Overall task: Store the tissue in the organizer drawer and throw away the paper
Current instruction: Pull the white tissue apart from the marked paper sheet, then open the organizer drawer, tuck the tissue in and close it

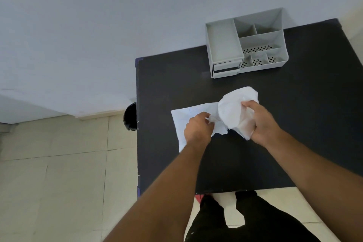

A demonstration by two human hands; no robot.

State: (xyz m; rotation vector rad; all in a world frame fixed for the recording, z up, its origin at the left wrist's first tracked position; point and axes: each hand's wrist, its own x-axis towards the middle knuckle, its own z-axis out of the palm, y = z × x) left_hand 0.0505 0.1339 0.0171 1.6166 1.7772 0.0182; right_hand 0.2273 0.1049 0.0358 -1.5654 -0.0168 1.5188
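Observation:
A white tissue [233,108] is bunched up above the middle of the black table [294,124], and my right hand [259,124] grips its right side. A flat white sheet of paper [186,118] lies on the table to its left. My left hand [198,128] rests on the paper and pinches a crumpled white edge where paper and tissue meet. The grey organizer [245,43] stands at the table's far edge, with two small drawers [225,69] at its front left, both pushed in.
A black bin [130,117] stands on the floor just off the table's left edge. A pale wall rises behind the table. Beige floor tiles lie to the left. My dark trouser legs show below the table's near edge.

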